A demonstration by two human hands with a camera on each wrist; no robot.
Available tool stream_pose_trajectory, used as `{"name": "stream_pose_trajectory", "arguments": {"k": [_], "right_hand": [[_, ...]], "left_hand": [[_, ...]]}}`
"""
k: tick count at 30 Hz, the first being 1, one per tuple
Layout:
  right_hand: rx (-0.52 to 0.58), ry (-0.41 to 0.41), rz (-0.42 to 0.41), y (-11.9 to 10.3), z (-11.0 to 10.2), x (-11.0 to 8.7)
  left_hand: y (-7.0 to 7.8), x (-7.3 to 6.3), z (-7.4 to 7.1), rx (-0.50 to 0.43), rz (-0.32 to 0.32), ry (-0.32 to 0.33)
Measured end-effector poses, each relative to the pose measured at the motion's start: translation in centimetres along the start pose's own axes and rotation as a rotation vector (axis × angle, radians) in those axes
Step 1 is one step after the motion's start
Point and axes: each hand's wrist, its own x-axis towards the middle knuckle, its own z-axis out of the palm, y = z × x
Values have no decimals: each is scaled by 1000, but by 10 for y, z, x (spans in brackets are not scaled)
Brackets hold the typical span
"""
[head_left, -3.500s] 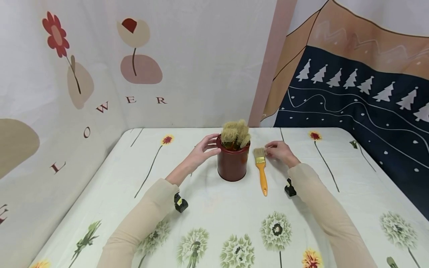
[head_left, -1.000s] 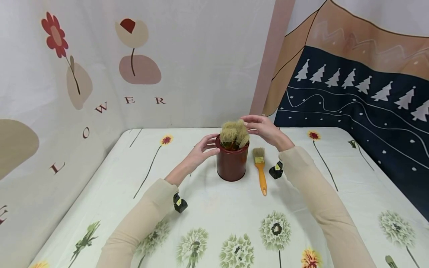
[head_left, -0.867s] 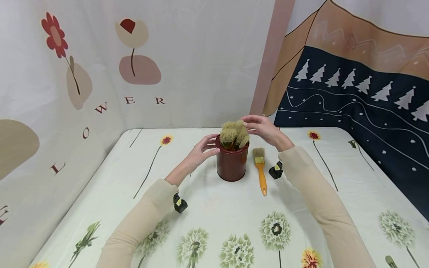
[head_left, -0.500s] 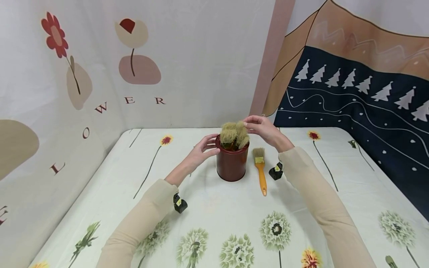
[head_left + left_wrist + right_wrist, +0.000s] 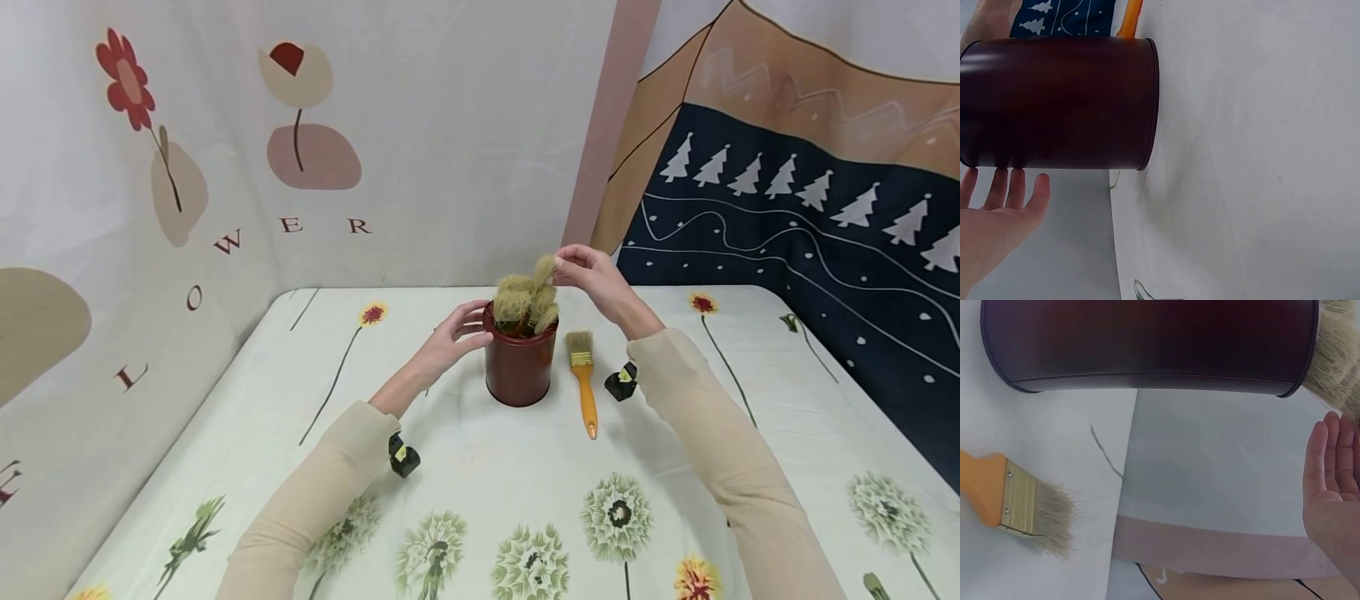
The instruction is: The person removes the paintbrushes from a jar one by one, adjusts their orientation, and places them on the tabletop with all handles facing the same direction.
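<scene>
A dark red cylindrical container [image 5: 517,373] stands upright on the table, with several paintbrushes [image 5: 513,298] in it, bristles up. The left hand [image 5: 447,333] rests its fingertips against the container's left side, fingers loosely extended; the left wrist view shows them at the container's [image 5: 1060,100] wall. Above the rim, the right hand [image 5: 592,273] pinches one paintbrush [image 5: 543,269] by its bristles, which rise higher than the others. Its handle is hidden inside the container. In the right wrist view the fingertips [image 5: 1331,419] meet the bristles at the frame's edge.
Another paintbrush with an orange handle [image 5: 587,400] and metal ferrule lies on the table right of the container, bristles away from the person. The floral tablecloth [image 5: 480,475] covers the table. A printed cloth backdrop [image 5: 450,150] hangs behind it.
The right hand has gone from beside the lying paintbrush up to the container's top, then pinched a paintbrush there and drawn its bristles upward. The left hand has stayed in place.
</scene>
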Motion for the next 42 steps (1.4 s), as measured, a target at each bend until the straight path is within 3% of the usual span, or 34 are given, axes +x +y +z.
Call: {"name": "stream_pose_trajectory", "arguments": {"k": [2,12,21,31,34,42], "right_hand": [[11,0,-12,-3,0,-1],[23,35,-56,-11,0,-2],[57,67,-78,-16,0,-4],[99,112,-122,-25,-2,-5],[81,127,-131,-27,-3,-5],[105,138,-147,-35,-6,-8]], "left_hand": [[-7,3,-1,0,6,8],[-6,6,-1,-24,-6,2],[15,-6,3,-16,7,-16],[16,-6,3,-16,17,-17],[15,-6,3,-15,22,-17],[-9,6,-2,-29,17,1]]}}
